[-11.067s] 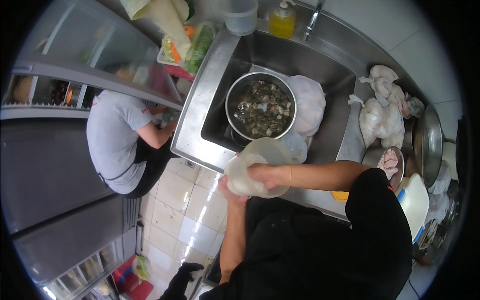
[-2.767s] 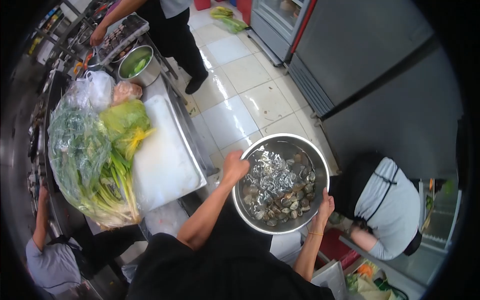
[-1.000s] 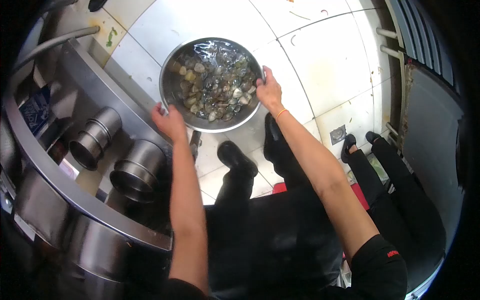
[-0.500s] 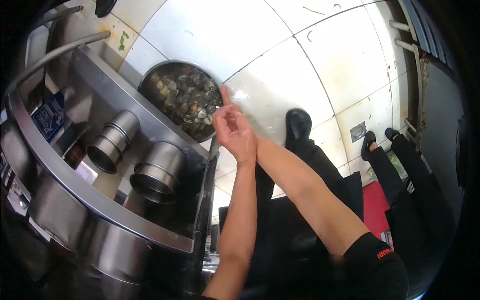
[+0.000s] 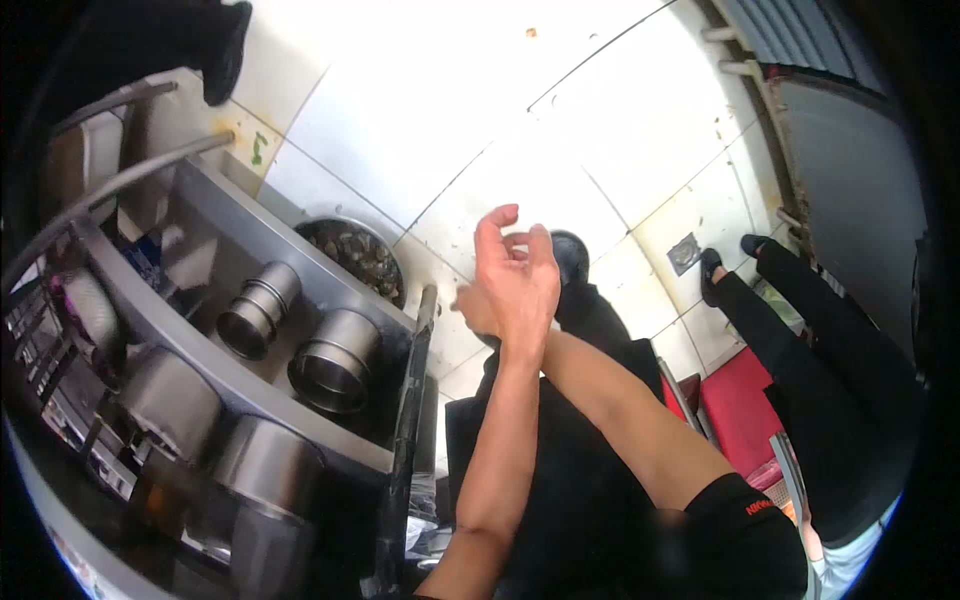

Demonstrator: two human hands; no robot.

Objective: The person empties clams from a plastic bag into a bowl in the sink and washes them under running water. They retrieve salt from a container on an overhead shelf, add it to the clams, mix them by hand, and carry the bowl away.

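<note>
My left hand [image 5: 517, 275] is raised above the floor, palm up. Its fingers are loosely curled and apart, with nothing in them. Beneath it my right forearm crosses behind the left wrist. My right hand [image 5: 476, 310] shows only in part to the left of it, and its fingers are blurred and partly hidden. Nearest to the hands, on the floor to the left, stands a round metal basin [image 5: 402, 275] holding clams [image 5: 352, 252] in their shells. The steel counter edge hides part of the basin. Neither hand touches it.
Metal pots [image 5: 333, 362] and smaller metal containers [image 5: 258, 310] sit in the steel counter frame [image 5: 290, 420] at left. Another person's legs [image 5: 770, 340] stand at right by a red surface [image 5: 738, 405]. A dark shoe [image 5: 228, 55] is at upper left. The floor drain [image 5: 685, 255] lies at right.
Both hands have moved away from the basin, the left to the right and the right downward. The left fingers have loosened and spread. The view has shifted, and more of another person's leg shows at upper left.
</note>
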